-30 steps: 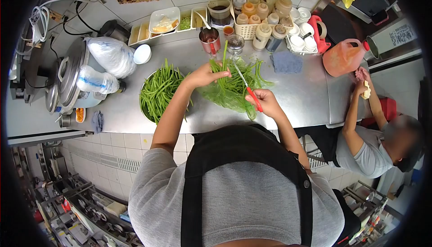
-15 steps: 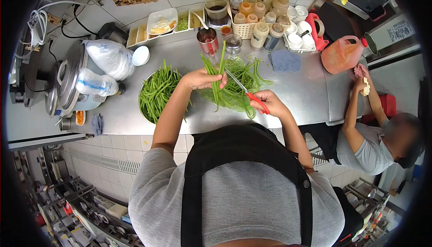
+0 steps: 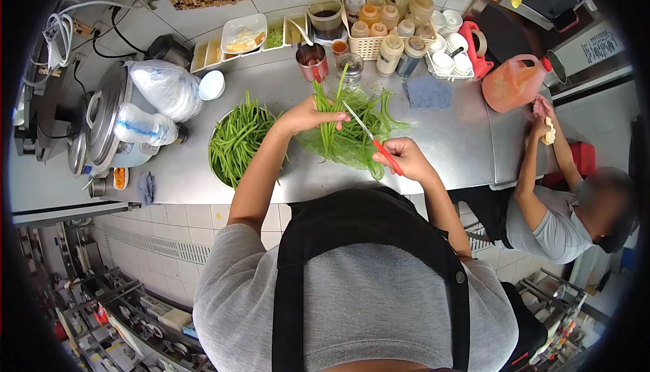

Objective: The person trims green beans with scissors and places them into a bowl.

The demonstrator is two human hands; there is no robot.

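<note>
Several long green beans (image 3: 327, 138) are gripped in my left hand (image 3: 308, 116), their tips pointing up and down past my fingers. My right hand (image 3: 406, 158) is closed round the red handles of scissors (image 3: 382, 152), whose blades point up and left toward the beans. Beneath both lies a green plastic bag (image 3: 345, 154) with more beans and trimmings (image 3: 365, 118) on it. A round metal bowl heaped with green beans (image 3: 240, 141) stands left of my left forearm.
Sauce bottles in a basket (image 3: 365, 48), a red-handled metal cup (image 3: 312, 62) and a glass jar (image 3: 349, 67) line the back. A blue cloth (image 3: 428, 93) and orange jug (image 3: 514, 84) are right. A co-worker (image 3: 552, 219) stands far right, hands near the jug.
The beans in my left hand have shifted and tilted slightly. The scissors have turned a little, their tips still close to the beans. The bowl has stayed in place.
</note>
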